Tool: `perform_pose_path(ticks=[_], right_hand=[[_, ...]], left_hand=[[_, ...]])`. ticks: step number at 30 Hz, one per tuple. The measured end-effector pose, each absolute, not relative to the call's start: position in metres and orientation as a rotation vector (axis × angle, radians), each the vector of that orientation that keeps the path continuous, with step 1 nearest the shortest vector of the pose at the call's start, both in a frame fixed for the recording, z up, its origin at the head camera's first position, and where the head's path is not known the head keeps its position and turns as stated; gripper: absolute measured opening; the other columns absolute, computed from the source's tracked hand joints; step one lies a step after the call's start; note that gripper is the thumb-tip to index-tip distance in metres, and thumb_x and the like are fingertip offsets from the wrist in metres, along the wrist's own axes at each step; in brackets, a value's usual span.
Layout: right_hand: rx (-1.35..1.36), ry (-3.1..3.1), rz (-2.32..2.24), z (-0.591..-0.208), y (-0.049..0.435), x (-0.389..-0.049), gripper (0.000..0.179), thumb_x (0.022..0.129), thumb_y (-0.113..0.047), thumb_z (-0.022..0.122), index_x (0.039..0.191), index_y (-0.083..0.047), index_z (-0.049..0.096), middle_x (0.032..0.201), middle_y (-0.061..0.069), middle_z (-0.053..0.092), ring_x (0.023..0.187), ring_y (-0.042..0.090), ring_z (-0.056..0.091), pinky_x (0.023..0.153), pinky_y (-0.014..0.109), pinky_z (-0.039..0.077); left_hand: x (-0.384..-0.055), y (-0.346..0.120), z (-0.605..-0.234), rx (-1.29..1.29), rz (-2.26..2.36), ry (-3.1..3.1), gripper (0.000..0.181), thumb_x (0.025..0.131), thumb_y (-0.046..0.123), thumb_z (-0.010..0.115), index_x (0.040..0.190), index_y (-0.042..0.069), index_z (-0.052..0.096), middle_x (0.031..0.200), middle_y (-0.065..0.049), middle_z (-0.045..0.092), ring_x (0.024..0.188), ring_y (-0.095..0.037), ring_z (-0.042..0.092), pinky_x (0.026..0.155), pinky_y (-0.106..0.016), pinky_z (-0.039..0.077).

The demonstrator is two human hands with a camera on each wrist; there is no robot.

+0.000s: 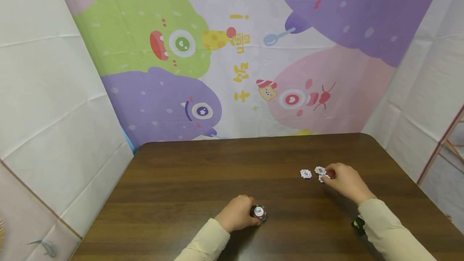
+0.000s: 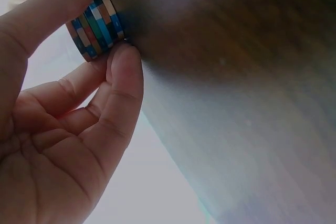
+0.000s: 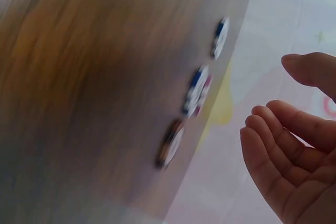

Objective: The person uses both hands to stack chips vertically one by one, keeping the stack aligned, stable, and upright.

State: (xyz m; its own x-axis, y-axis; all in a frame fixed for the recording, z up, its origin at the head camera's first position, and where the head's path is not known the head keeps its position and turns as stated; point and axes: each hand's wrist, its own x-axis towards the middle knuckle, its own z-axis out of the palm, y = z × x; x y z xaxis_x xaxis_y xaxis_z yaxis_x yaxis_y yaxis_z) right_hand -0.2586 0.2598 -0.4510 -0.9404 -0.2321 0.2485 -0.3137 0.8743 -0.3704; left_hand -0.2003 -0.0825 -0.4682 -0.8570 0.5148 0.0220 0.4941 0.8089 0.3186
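Patterned cloth (image 1: pixel 235 118) backs the brown desk (image 1: pixel 174 196). Left grip (image 1: pixel 237 213) pinches a chip stack (image 1: pixel 259 211) by its edges, best held level; right grip (image 1: pixel 346 180), spread beside white chips (image 1: pixel 320 170), should meet their rims squarely.

Spot a black-topped 100 chip stack (image 1: pixel 259 211), well off the far edge of the surface (image 1: pixel 174 188)! See pale chips (image 1: pixel 306 173), flat, towards its far-right corner!

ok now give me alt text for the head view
A person's left hand grips a stack of poker chips, the top one marked 100, at a brown table. The right hand is close beside white chips; behind hangs a cartoon-monster backdrop.
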Motion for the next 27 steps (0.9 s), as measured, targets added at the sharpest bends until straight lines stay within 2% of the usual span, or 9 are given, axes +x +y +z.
perform_pose_path(ticks=[7,12,22,27], right_hand=[[0.354,-2.892,0.548,-0.46,0.287,-0.268,0.035,0.082,-0.022,0.073,0.097,0.01,0.067,0.091,0.023,0.067,0.082,0.035,0.064,0.073,0.051,0.05],[0.309,-2.933,0.524,-0.462,0.297,-0.272,0.044,0.08,-0.024,0.075,0.101,0.013,0.065,0.094,0.029,0.066,0.086,0.043,0.063,0.076,0.055,0.049],[0.267,-3.073,0.472,-0.464,0.308,-0.277,0.047,0.082,-0.028,0.071,0.102,0.014,0.063,0.094,0.028,0.064,0.088,0.044,0.061,0.076,0.057,0.048],[0.27,-3.116,0.474,-0.468,0.311,-0.28,0.039,0.082,-0.027,0.069,0.092,0.01,0.065,0.088,0.024,0.066,0.083,0.039,0.061,0.074,0.055,0.048]], left_hand=[[-0.2,-0.083,-0.469,0.813,0.491,2.925,0.036,0.07,0.026,0.086,0.099,0.009,0.072,0.086,0.002,0.069,0.079,-0.008,0.06,0.073,-0.024,0.049],[-0.201,-0.082,-0.469,0.812,0.494,2.922,0.035,0.07,0.026,0.086,0.098,0.01,0.072,0.085,0.003,0.069,0.078,-0.008,0.059,0.073,-0.023,0.049],[-0.201,-0.082,-0.469,0.807,0.5,2.919,0.033,0.07,0.026,0.085,0.096,0.01,0.072,0.083,0.003,0.068,0.076,-0.007,0.058,0.07,-0.023,0.048],[-0.201,-0.083,-0.471,0.806,0.498,2.923,0.034,0.07,0.026,0.085,0.097,0.01,0.073,0.083,0.004,0.068,0.076,-0.007,0.059,0.071,-0.022,0.048]])
